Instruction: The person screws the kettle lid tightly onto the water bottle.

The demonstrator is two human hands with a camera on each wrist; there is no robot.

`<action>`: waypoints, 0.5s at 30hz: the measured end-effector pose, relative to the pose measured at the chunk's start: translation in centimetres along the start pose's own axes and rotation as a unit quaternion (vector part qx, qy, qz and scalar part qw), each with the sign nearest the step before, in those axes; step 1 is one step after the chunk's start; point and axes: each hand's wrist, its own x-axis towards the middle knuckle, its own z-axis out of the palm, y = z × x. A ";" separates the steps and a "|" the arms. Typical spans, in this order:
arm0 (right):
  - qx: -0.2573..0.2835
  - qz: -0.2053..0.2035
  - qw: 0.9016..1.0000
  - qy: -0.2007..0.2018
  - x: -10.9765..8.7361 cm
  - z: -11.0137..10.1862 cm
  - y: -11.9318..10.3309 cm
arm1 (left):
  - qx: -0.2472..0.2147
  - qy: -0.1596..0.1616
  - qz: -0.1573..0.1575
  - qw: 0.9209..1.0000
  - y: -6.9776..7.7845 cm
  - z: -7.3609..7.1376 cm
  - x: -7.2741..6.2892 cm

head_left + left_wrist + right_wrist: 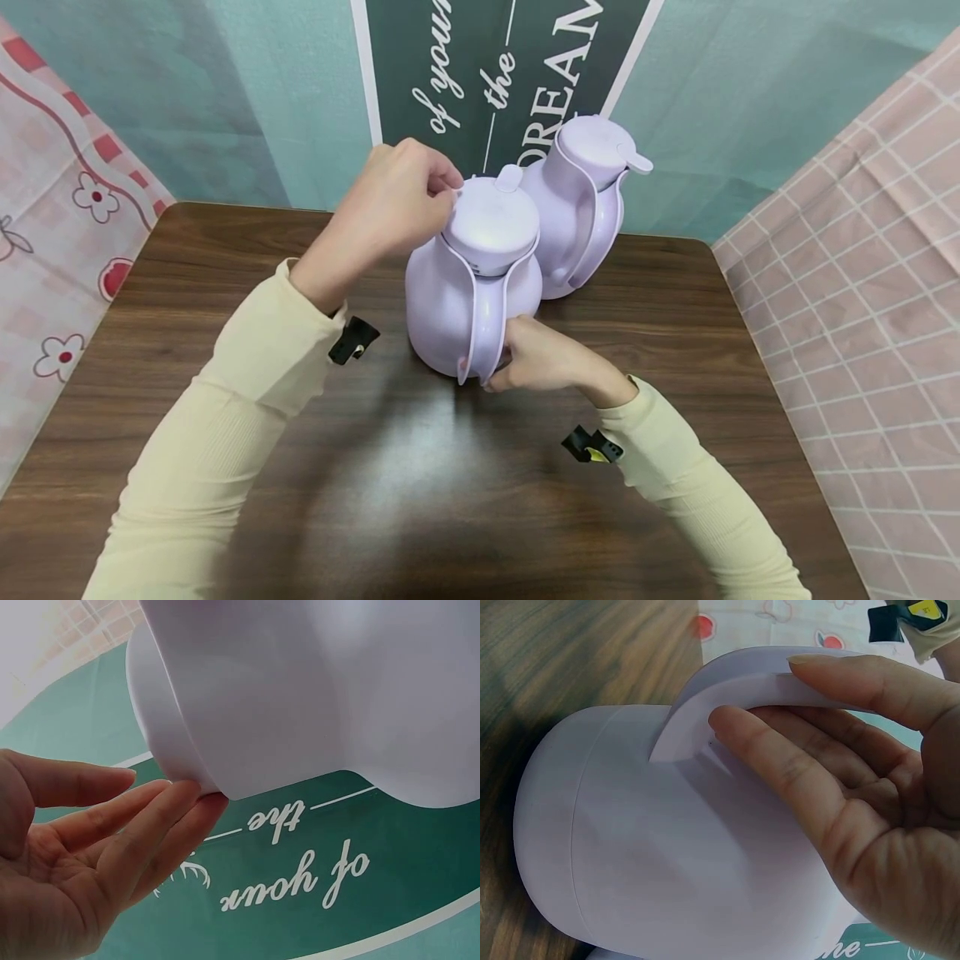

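Note:
Two lavender thermos jugs stand side by side towards the back of the table. At the nearer jug (438,300), my left hand (397,196) touches the left edge of the round lid (491,221). In the left wrist view the fingers (146,832) reach out fairly straight to the lid rim, the thumb held apart from it. My right hand (547,354) grips the lower part of this jug's handle (489,321). The right wrist view has the fingers (772,754) passing inside the handle loop and the thumb lying along its outer side.
The second jug (551,208) is right behind the nearer one, its lid tab pointing right. A green banner with white lettering (495,75) hangs behind them. Patterned cloth (75,200) borders the wooden table (465,500) at left, and pink tile-patterned cloth (855,292) at right.

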 end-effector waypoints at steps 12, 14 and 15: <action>-0.004 0.010 1.000 0.006 0.0 0.1 0.0 | 0.000 -0.014 0.001 1.000 0.0 0.0 1.1; -0.002 0.013 1.000 0.005 0.0 0.1 0.0 | -0.001 -0.022 0.001 1.000 0.0 0.0 1.3; -0.001 0.012 1.000 0.004 0.0 0.2 -0.1 | -0.003 -0.026 0.000 1.000 -0.1 -0.1 1.4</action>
